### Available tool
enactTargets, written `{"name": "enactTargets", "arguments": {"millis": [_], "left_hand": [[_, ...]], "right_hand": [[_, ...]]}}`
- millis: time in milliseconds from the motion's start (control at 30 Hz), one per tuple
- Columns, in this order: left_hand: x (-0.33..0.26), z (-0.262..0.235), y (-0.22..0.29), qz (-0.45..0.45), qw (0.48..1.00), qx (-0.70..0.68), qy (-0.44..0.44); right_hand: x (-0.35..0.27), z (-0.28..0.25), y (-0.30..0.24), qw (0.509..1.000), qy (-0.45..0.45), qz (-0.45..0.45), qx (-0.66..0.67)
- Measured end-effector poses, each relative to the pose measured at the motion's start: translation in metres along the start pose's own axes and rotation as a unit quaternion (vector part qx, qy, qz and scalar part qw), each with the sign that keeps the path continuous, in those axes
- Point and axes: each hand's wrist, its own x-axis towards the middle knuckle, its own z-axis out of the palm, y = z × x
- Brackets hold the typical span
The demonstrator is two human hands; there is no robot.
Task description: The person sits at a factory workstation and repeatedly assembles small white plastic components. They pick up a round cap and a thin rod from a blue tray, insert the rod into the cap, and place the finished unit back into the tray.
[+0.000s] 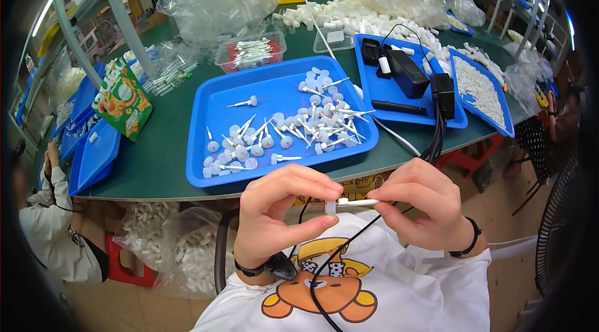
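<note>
In front of my chest, both hands hold one small white plastic piece (357, 203) with a disc at its left end and a thin stem. My left hand (265, 207) is closed in a pinch, thumb and forefinger on the disc. The thumb and fingertips of my right hand (430, 204) are closed on the stem's other end. Just beyond them, a large blue tray (221, 98) lies on the green table, with many similar disc-and-stem pieces (286, 142) heaped mostly at its near and right sides and loose translucent discs (318, 74) among them.
Right of the tray, a second blue tray (380, 98) carries a black power adapter (409, 73) and cables. Another tray holds small white parts (479, 92). A clear box (253, 51) and white tubes (399, 14) lie behind. A black cable crosses my shirt; a person (53, 220) sits at left.
</note>
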Motion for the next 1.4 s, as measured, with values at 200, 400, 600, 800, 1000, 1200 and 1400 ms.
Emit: {"name": "enactTargets", "arguments": {"millis": [200, 400, 600, 800, 1000, 1200, 1400], "left_hand": [[-0.002, 0.006, 0.000, -0.040, 0.998, -0.041, 0.037], [0.000, 0.011, -0.001, -0.046, 0.999, -0.017, -0.002], [0.001, 0.012, -0.001, -0.046, 0.999, -0.008, -0.016], [0.001, 0.013, -0.001, -0.054, 0.998, -0.012, -0.017], [0.001, 0.014, -0.002, -0.052, 0.998, -0.009, -0.016], [0.002, 0.015, -0.001, -0.056, 0.998, -0.009, -0.014], [0.001, 0.015, -0.002, -0.051, 0.998, -0.027, -0.005]], "right_hand": [[0.003, 0.004, -0.004, 1.000, 0.020, -0.006, -0.023], [0.001, 0.008, 0.000, 0.998, 0.015, -0.049, -0.032], [0.000, 0.008, 0.000, 0.997, 0.018, -0.062, -0.037], [0.000, 0.011, 0.001, 0.997, 0.028, -0.071, -0.034], [-0.001, 0.012, 0.002, 0.995, 0.035, -0.087, -0.040], [-0.001, 0.011, 0.002, 0.994, 0.038, -0.087, -0.061], [-0.001, 0.013, 0.001, 0.996, 0.044, -0.059, -0.041]]}}
